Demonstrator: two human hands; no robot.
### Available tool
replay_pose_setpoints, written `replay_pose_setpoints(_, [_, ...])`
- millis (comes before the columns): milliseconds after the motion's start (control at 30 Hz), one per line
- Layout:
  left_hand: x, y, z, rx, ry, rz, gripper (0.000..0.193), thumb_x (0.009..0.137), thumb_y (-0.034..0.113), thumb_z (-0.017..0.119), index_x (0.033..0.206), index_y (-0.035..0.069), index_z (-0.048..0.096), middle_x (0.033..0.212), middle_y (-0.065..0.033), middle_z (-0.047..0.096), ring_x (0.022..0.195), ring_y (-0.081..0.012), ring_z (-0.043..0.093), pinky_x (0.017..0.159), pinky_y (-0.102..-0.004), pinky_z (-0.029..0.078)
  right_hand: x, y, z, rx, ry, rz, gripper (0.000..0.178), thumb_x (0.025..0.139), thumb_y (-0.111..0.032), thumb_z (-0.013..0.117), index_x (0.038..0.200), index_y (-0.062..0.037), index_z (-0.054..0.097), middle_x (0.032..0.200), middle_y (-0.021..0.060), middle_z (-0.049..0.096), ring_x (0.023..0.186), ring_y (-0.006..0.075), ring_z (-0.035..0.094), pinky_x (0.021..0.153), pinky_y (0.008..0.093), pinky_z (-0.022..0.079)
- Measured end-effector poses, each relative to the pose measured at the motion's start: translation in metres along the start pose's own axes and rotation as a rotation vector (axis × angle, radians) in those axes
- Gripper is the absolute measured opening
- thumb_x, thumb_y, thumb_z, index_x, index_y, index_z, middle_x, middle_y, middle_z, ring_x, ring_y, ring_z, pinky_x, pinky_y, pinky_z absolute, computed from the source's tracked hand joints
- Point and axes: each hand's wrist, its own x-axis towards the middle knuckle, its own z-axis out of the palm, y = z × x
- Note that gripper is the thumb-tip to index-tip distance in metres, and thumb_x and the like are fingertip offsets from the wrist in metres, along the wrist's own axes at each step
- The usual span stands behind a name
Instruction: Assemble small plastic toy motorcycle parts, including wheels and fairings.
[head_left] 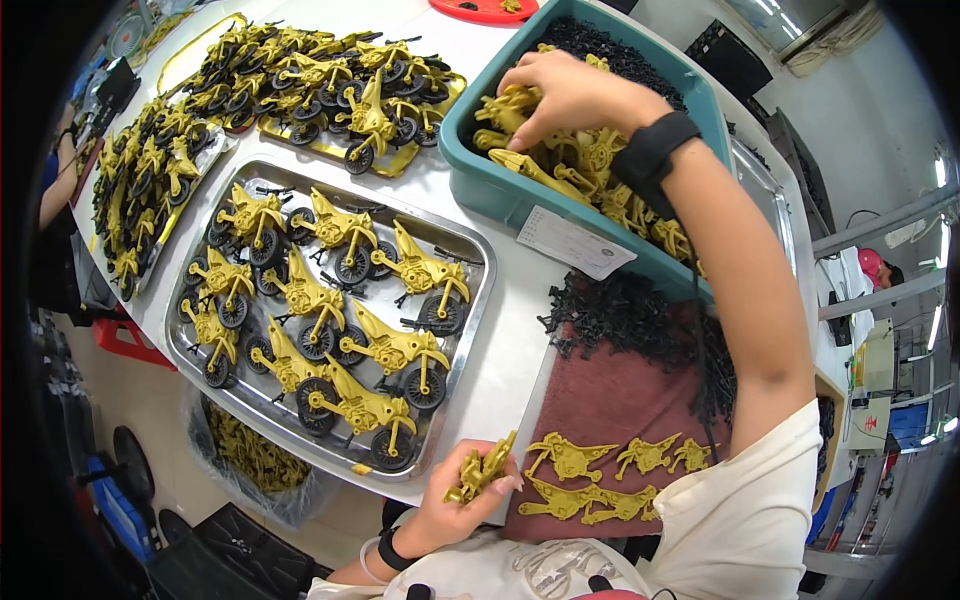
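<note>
My left hand, near the table's front edge, is closed round a few yellow plastic toy motorcycle body pieces. My right hand reaches into the teal bin, fingers curled on yellow motorcycle body pieces; how many it grips is hard to tell. Several more yellow body pieces lie in two rows on the dark red cloth beside my left hand. Left of the cloth, a metal tray holds several toy motorcycles with black wheels and handlebars.
Black plastic parts are heaped at the cloth's far end, and others fill the bin's far side. Piled toy motorcycles cover the far left. A clear bag of yellow pieces stands below the table; another person's arm shows at left.
</note>
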Motion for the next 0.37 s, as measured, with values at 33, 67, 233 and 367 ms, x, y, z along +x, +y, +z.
replay_pose_setpoints(33, [0.000, -0.001, 0.000, 0.006, -0.019, 0.007, 0.023, 0.093, 0.006, 0.059, 0.112, -0.004, 0.049, 0.099, -0.0090, 0.063, 0.088, -0.0117, 0.061, 0.079, -0.0267, 0.050, -0.003, 0.011, 0.000, -0.012, 0.086, -0.070, 0.069, 0.062, -0.033, 0.085, 0.121, -0.0056, 0.060, 0.119, 0.0122, 0.055, 0.117, 0.0317, 0.050, 0.098, 0.0415, 0.043])
replay_pose_setpoints(67, [0.001, 0.000, 0.000, 0.005, -0.019, 0.005, 0.023, 0.093, 0.006, 0.059, 0.112, -0.004, 0.049, 0.099, -0.0090, 0.063, 0.088, -0.0117, 0.061, 0.079, -0.0267, 0.050, -0.011, 0.011, -0.003, -0.014, 0.121, -0.106, 0.063, 0.063, -0.030, 0.084, 0.116, -0.0064, 0.061, 0.118, 0.0108, 0.054, 0.115, 0.0304, 0.051, 0.097, 0.0401, 0.044])
replay_pose_setpoints(233, [0.000, 0.003, 0.000, -0.001, 0.011, 0.009, 0.023, 0.093, 0.007, 0.060, 0.111, -0.003, 0.050, 0.095, -0.0096, 0.064, 0.085, -0.0123, 0.062, 0.077, -0.0273, 0.051, -0.046, 0.016, -0.022, 0.093, 0.131, -0.188, 0.044, 0.066, -0.021, 0.081, 0.103, -0.0090, 0.062, 0.115, 0.0061, 0.053, 0.111, 0.0260, 0.053, 0.098, 0.0374, 0.044])
replay_pose_setpoints(367, [0.001, 0.003, 0.000, 0.012, -0.017, -0.011, 0.024, 0.093, 0.008, 0.060, 0.111, -0.003, 0.049, 0.095, -0.0103, 0.064, 0.085, -0.0136, 0.062, 0.078, -0.0279, 0.050, -0.071, 0.037, -0.027, 0.272, 0.183, -0.135, 0.030, 0.071, -0.015, 0.077, 0.097, -0.0112, 0.061, 0.120, 0.0025, 0.051, 0.119, 0.0233, 0.051, 0.107, 0.0393, 0.041])
